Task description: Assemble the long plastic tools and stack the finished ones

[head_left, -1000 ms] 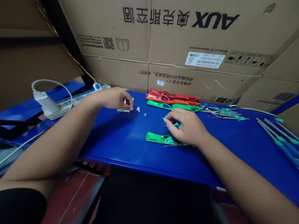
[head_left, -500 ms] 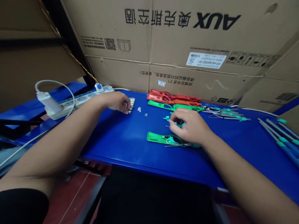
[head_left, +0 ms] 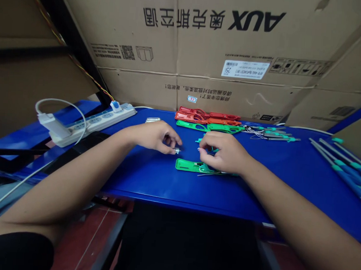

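My left hand (head_left: 159, 137) is closed in a pinch on a small silvery metal part (head_left: 177, 150), held just above the blue table. Opposite it, my right hand (head_left: 223, 151) is pinched too, with a tiny pale speck at its fingertips, too small to name. Below the right hand lies a green plastic casing half (head_left: 185, 165) with a wire and a teal piece in it, partly covered by the hand. Teal parts (head_left: 198, 141) show behind the right fingers. Behind my left hand is a silvery piece or row of pieces (head_left: 152, 120), partly hidden.
Red casings (head_left: 194, 111), an orange casing (head_left: 190, 117) and another green casing (head_left: 191, 126) lie along the cardboard. Right of them are wired metal rods (head_left: 277, 134). Blue-handled rods (head_left: 345, 167) lie far right. A power strip (head_left: 93, 124) with a charger stands left.
My left hand has moved right and nearer, from the silvery row toward my right hand, now with a small metal part in its fingers. My right hand has barely shifted.
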`<state>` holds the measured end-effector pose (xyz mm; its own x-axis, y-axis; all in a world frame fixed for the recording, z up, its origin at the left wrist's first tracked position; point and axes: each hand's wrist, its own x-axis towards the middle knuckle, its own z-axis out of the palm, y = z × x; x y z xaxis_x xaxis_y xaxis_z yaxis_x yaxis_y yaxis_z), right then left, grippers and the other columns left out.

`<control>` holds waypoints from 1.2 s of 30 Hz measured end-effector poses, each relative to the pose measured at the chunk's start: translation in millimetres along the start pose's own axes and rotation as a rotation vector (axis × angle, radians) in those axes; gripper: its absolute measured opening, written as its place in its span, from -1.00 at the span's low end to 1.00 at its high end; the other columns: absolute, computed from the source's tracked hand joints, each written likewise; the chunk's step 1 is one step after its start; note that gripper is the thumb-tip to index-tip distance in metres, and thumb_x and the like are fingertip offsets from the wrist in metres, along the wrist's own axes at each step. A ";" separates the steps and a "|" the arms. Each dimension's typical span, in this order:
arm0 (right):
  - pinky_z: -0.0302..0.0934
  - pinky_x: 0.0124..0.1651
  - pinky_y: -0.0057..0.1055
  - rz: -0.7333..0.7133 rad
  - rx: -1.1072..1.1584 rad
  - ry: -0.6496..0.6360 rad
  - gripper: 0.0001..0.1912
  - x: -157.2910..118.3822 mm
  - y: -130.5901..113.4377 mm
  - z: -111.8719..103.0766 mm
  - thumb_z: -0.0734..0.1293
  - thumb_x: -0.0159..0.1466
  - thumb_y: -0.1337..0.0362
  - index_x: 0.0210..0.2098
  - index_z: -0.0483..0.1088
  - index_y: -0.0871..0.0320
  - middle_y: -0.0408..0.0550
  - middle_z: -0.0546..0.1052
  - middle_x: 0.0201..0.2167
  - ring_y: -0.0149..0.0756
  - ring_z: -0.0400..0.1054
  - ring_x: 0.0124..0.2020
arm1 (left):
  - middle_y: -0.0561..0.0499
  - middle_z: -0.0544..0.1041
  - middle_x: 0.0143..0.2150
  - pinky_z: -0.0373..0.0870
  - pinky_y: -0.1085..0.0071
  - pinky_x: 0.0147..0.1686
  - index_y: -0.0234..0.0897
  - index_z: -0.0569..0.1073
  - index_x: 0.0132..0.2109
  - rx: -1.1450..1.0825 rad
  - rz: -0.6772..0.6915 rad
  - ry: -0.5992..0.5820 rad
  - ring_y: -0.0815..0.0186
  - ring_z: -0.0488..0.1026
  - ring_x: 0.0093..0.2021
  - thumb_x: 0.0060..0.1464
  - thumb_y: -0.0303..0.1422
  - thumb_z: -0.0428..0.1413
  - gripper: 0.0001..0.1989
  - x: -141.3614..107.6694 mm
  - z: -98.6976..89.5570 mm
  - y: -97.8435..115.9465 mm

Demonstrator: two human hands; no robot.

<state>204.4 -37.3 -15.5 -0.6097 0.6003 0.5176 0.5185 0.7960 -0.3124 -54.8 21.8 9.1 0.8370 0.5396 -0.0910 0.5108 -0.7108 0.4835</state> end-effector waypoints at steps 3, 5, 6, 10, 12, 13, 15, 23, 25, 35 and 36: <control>0.18 -0.32 -0.40 -0.057 0.022 -0.013 -0.90 -0.1 -0.6 2.5 0.27 0.16 0.40 -0.44 0.42 0.14 -0.12 0.49 -0.46 -0.37 0.31 -0.43 | -0.06 0.63 -0.18 0.40 0.46 -0.15 -0.26 0.63 -0.13 -0.036 0.198 0.084 0.34 0.53 -0.21 0.14 -0.27 0.18 -0.78 2.9 9.7 17.9; 0.19 -0.32 -0.41 -0.071 0.038 -0.009 -0.90 0.0 -1.2 3.5 0.27 0.16 0.40 -0.43 0.43 0.14 -0.13 0.49 -0.47 -0.37 0.32 -0.43 | -0.07 0.64 -0.16 0.42 0.45 -0.13 -0.26 0.61 -0.09 -0.035 0.253 0.134 0.33 0.54 -0.20 0.18 -0.29 0.17 -0.78 4.2 15.7 25.8; 0.19 -0.33 -0.41 -0.064 0.045 -0.004 -0.90 0.0 -1.6 3.7 0.27 0.16 0.39 -0.43 0.43 0.14 -0.14 0.50 -0.48 -0.37 0.33 -0.43 | -0.07 0.64 -0.15 0.42 0.45 -0.13 -0.25 0.60 -0.07 -0.033 0.263 0.145 0.33 0.55 -0.20 0.19 -0.29 0.16 -0.77 4.7 18.2 28.2; 0.17 -0.34 -0.43 -0.003 0.009 -0.002 -0.92 0.3 -2.5 2.4 0.29 0.15 0.39 -0.44 0.43 0.15 -0.12 0.50 -0.47 -0.36 0.33 -0.43 | -0.10 0.63 -0.07 0.43 0.41 -0.06 -0.24 0.58 0.00 -0.009 0.283 0.159 0.29 0.56 -0.09 0.23 -0.32 0.13 -0.76 6.5 24.4 30.2; 0.17 -0.34 -0.43 0.011 -0.012 -0.001 -0.92 0.2 -2.2 1.5 0.30 0.15 0.39 -0.44 0.43 0.16 -0.10 0.49 -0.47 -0.36 0.32 -0.43 | -0.11 0.63 -0.04 0.43 0.40 -0.04 -0.23 0.58 0.01 0.020 0.298 0.177 0.28 0.56 -0.06 0.25 -0.33 0.12 -0.76 7.4 25.8 29.0; 0.17 -0.34 -0.43 0.014 -0.017 -0.003 -0.92 0.2 -2.0 1.2 0.30 0.15 0.39 -0.44 0.43 0.16 -0.10 0.49 -0.47 -0.36 0.32 -0.42 | -0.11 0.63 -0.05 0.43 0.40 -0.04 -0.24 0.58 0.01 0.035 0.306 0.188 0.28 0.56 -0.07 0.25 -0.34 0.11 -0.76 7.8 26.3 28.4; 0.17 -0.32 -0.44 0.018 -0.019 -0.013 -0.93 0.3 -1.6 0.7 0.30 0.16 0.39 -0.43 0.43 0.17 -0.10 0.48 -0.46 -0.36 0.32 -0.41 | -0.12 0.63 -0.06 0.43 0.39 -0.05 -0.26 0.57 0.01 0.062 0.328 0.206 0.28 0.56 -0.09 0.26 -0.34 0.11 -0.76 8.5 27.2 27.1; 0.18 -0.30 -0.42 -0.009 -0.026 -0.051 -0.90 0.5 -1.5 -1.9 0.28 0.24 0.37 -0.37 0.44 0.20 -0.07 0.49 -0.43 -0.34 0.33 -0.39 | -0.14 0.62 -0.10 0.47 0.40 -0.10 -0.32 0.55 0.01 0.129 0.448 0.293 0.27 0.57 -0.12 0.27 -0.36 0.10 -0.76 9.4 29.2 21.4; 0.18 -0.31 -0.42 -0.031 -0.023 -0.023 -0.89 0.1 -1.7 -2.3 0.28 0.26 0.36 -0.36 0.45 0.21 -0.07 0.49 -0.44 -0.34 0.33 -0.39 | -0.13 0.63 -0.11 0.48 0.40 -0.12 -0.30 0.55 0.00 0.139 0.448 0.329 0.27 0.58 -0.14 0.27 -0.37 0.11 -0.77 9.4 29.9 21.3; 0.22 -0.30 -0.41 -0.063 -0.068 0.031 -0.83 -0.8 -2.4 -4.4 0.27 0.30 0.33 -0.28 0.50 0.24 -0.02 0.54 -0.39 -0.33 0.37 -0.38 | -0.01 0.66 -0.16 0.48 0.46 -0.13 -0.29 0.52 -0.02 0.145 0.287 0.442 0.32 0.61 -0.16 0.22 -0.40 0.17 -0.80 9.6 36.2 25.7; 0.23 -0.29 -0.41 -0.066 -0.074 0.019 -0.83 -0.7 -2.5 -4.4 0.27 0.30 0.33 -0.27 0.51 0.24 -0.02 0.54 -0.38 -0.32 0.37 -0.37 | -0.01 0.66 -0.15 0.48 0.46 -0.13 -0.29 0.53 -0.04 0.155 0.283 0.445 0.32 0.61 -0.16 0.21 -0.40 0.17 -0.82 9.4 36.1 26.0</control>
<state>206.2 -40.1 -11.6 -0.6329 0.5449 0.5500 0.5212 0.8252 -0.2178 -26.6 -7.9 -10.6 0.7992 0.4322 0.4177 0.3284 -0.8961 0.2987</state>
